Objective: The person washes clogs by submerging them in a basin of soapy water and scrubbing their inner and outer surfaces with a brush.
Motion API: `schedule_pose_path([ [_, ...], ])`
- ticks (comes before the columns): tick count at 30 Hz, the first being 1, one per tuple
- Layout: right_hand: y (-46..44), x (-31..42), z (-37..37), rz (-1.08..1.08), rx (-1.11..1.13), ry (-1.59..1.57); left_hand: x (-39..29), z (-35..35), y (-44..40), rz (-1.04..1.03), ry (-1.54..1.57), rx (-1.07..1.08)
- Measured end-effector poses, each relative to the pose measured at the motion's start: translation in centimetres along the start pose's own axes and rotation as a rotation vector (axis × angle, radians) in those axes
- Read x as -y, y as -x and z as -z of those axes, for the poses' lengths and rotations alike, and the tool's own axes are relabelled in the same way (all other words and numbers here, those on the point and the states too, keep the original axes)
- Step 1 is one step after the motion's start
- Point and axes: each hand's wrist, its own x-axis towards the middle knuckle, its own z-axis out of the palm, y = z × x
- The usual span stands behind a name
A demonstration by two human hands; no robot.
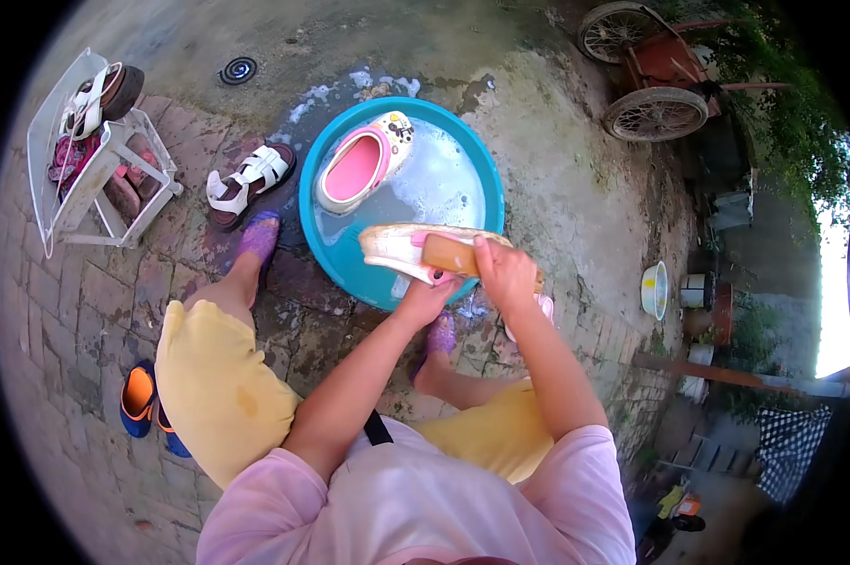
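My left hand (427,301) is closed on the near side of a white clog (387,248) with pink inside, held tilted over the near rim of a blue basin (494,174). In my right hand (508,275) is an orange-brown scrubbing brush (450,254), its flat back up, against the clog. The brush's bristles are hidden. A second white clog (354,169) with pink lining and printed figures rests in the basin's soapy water (444,184).
A white sandal (251,179) stands left of the basin. Further left is a white rack (114,179) with shoes. Blue-and-orange clogs (138,400) lie lower left. A two-wheeled cart (660,71) is at upper right, a small bowl (655,290) below it.
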Motion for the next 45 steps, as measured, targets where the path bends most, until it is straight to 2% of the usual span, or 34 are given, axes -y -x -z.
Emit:
schedule_pose_path([
  [1, -0.6, -2.1, 0.7, -0.020, -0.059, 0.006, -0.5, -0.1, 0.0, -0.044, -0.033, 0.020],
  [2, -1.3, -3.5, 2.1, -0.127, -0.020, 0.084, -0.7, 0.0, 0.1, -0.003, -0.058, 0.018],
  [3, -1.4, -3.8, 2.2, -0.118, -0.024, 0.090, -0.7, 0.0, -0.1, -0.012, -0.051, 0.014],
  [5, -1.0, -3.2, 2.2, -0.189, -0.048, 0.129, -0.2, 0.0, -0.6, -0.028, -0.282, 0.027],
  [6, -0.7, -0.5, 2.4, -0.086, -0.103, 0.140, -1.5, 0.0, -0.4, -0.051, -0.265, 0.041],
  [7, -0.6, 0.6, 2.0, -0.084, -0.106, 0.142, -1.3, -0.4, -0.3, -0.055, -0.264, 0.041],
  [9, -0.6, 1.9, 1.3, 0.078, -0.074, -0.013, -2.0, -0.9, -0.1, -0.101, 0.090, -0.034],
  [10, -1.0, 0.8, 1.4, 0.013, -0.083, -0.038, -2.3, -0.7, -0.1, -0.287, -0.141, -0.045],
  [11, -1.3, -0.6, 1.7, 0.014, -0.082, -0.043, -2.3, -0.1, 0.1, -0.147, -0.094, 0.014],
  [13, -2.0, -3.0, 2.4, -0.104, -0.117, -0.050, -1.5, 0.3, -0.5, -0.039, -0.170, 0.080],
  [15, -1.5, -0.5, 1.5, -0.090, -0.139, -0.015, -1.4, 0.0, -0.8, -0.086, -0.159, 0.074],
  [16, -0.9, 2.2, 1.0, 0.076, -0.147, 0.000, -1.3, -0.1, -0.9, -0.130, -0.150, 0.071],
  [17, -0.6, 3.5, 0.7, 0.243, -0.152, 0.015, -2.1, -1.3, -0.3, -0.083, -0.087, -0.047],
  [19, -1.6, 2.5, 0.9, 0.244, -0.141, -0.029, -1.9, -1.6, 0.1, -0.112, -0.148, -0.127],
  [21, -2.2, 0.1, 1.5, 0.245, -0.136, -0.076, -1.8, -0.5, -0.6, -0.208, -0.087, -0.050],
  [22, -2.5, -2.3, 1.9, 0.085, -0.130, -0.058, -3.6, -0.2, -0.5, 0.061, -0.012, -0.010],
  [23, -2.8, -2.8, 2.7, -0.074, -0.121, -0.038, -3.6, 0.0, -0.9, 0.058, -0.005, -0.016],
  [25, -2.1, -1.4, 1.4, -0.096, -0.111, 0.003, -3.3, 0.2, -1.7, -0.052, -0.300, 0.045],
  [26, -1.6, 1.3, 1.1, 0.106, -0.115, -0.020, -2.1, -0.1, -2.4, -0.032, -0.134, 0.050],
  [27, -1.3, 2.7, 1.0, 0.306, -0.117, -0.044, -1.9, -1.0, -1.7, -0.124, -0.341, -0.057],
  [30, -1.7, 0.3, 0.9, 0.246, -0.134, -0.103, -1.9, -0.8, -1.4, -0.173, -0.288, -0.048],
  [32, -2.4, -1.3, 2.3, 0.135, -0.123, -0.166, -3.1, -0.2, -2.1, -0.053, -0.066, 0.100],
  [33, -2.5, -1.2, 2.2, 0.142, -0.115, -0.164, -3.2, -0.5, -2.0, -0.052, -0.059, 0.091],
  [35, -2.2, -0.2, 2.0, 0.186, -0.190, -0.053, -3.3, -1.2, -1.9, -0.058, -0.238, 0.084],
  [36, -2.1, 1.4, 2.0, 0.316, -0.176, -0.058, -3.6, -1.5, -1.5, -0.073, -0.376, 0.078],
  [39, -2.9, -0.4, 1.8, 0.279, -0.189, -0.083, -3.2, -1.3, -1.6, -0.108, -0.333, 0.005],
  [40, -3.0, -1.7, 2.5, 0.172, -0.147, -0.094, -3.6, -1.1, -1.7, -0.006, -0.212, 0.053],
  [43, -2.4, -2.1, 2.4, 0.161, -0.149, -0.066, -5.8, -0.6, -1.7, -0.035, -0.301, 0.068],
  [44, -2.4, 0.1, 2.4, 0.324, -0.242, -0.161, -3.6, -0.7, -2.0, -0.182, -0.467, -0.076],
  [45, -2.6, 0.2, 2.6, 0.317, -0.241, -0.156, -3.0, -0.7, -2.1, -0.179, -0.463, -0.068],
])
